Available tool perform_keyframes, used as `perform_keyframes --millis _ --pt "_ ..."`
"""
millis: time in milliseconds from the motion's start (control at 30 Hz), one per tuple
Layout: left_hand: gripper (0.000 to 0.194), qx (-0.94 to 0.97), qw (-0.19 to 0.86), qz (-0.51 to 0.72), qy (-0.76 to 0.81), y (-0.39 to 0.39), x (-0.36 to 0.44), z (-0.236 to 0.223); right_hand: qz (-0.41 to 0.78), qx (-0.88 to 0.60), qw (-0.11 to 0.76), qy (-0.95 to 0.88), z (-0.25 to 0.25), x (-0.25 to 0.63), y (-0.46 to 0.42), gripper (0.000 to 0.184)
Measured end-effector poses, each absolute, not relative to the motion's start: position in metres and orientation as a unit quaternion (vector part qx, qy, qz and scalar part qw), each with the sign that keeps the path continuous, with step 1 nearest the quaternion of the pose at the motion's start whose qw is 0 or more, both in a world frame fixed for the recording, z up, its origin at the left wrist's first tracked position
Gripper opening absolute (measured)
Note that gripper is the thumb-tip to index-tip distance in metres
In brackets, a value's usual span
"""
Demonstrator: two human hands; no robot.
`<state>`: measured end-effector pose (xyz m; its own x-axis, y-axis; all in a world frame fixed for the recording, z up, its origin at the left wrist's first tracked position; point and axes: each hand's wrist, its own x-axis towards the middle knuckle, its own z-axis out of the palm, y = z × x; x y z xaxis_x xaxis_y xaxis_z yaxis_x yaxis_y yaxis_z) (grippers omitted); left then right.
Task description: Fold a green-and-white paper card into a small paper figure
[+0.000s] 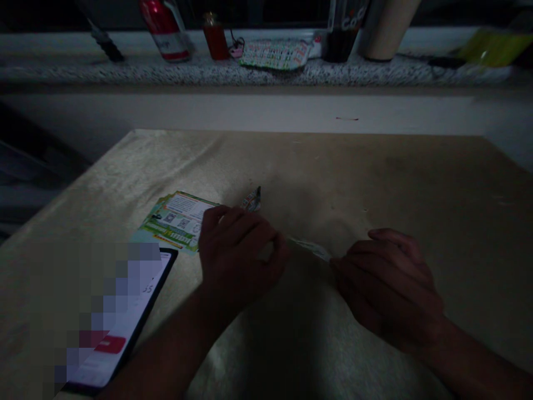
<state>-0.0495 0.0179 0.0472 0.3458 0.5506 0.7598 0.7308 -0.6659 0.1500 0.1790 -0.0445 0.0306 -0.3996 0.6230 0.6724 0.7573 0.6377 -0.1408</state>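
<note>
Strip: one thin, pale, shiny strip (pixel 312 248), spanning the gap between the two hands over the middle of the table; its material is hard to make out in the dim light.
Right hand: the right hand (pixel 387 283) has its fingertips pinched together on the strip's right end, the other fingers folded.
Left hand: the left hand (pixel 244 250) curls thumb and forefinger into a loop at the strip's left end; whether they clamp it, I cannot tell.
Pointed scrap: one small, dark, printed, pointed scrap (pixel 252 200), showing just beyond the left knuckles, which hide its lower part.
Cards: a fanned pile of green-and-white printed paper cards (pixel 179 219), at least two; the left hand covers their right edge.
Phone: one black-edged phone with a lit screen (pixel 125 328), near the cards, the left forearm passing close by its lower corner; part of the screen is blurred into blocks.
Table: one dull beige tabletop (pixel 416 178) under all of these.
Sill: a speckled grey stone sill (pixel 200 74) beyond, bearing one red can (pixel 169 33), one small red bottle (pixel 216 39), one flat multicoloured patterned pouch (pixel 272 54), one glass of dark liquid (pixel 339 44), one beige cylinder (pixel 389 30) and one yellow item (pixel 491 47).
</note>
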Motion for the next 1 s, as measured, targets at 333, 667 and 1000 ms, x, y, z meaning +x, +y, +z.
perform_keyframes --millis 333,667,1000 --pt "0.02 -0.879 0.004 -0.378 -0.291 0.002 -0.041 0.043 -0.094 -0.397 0.394 -0.824 0.03 0.177 -0.04 0.01" --pt "0.007 -0.837 -0.208 -0.398 -0.312 -0.004 -0.032 0.023 0.072 -0.396 0.432 -0.807 0.023 0.184 -0.028 0.019" --pt "0.006 -0.873 -0.123 -0.389 -0.266 -0.005 -0.028 0.022 0.027 -0.375 0.448 -0.811 0.027 0.179 -0.033 0.017"
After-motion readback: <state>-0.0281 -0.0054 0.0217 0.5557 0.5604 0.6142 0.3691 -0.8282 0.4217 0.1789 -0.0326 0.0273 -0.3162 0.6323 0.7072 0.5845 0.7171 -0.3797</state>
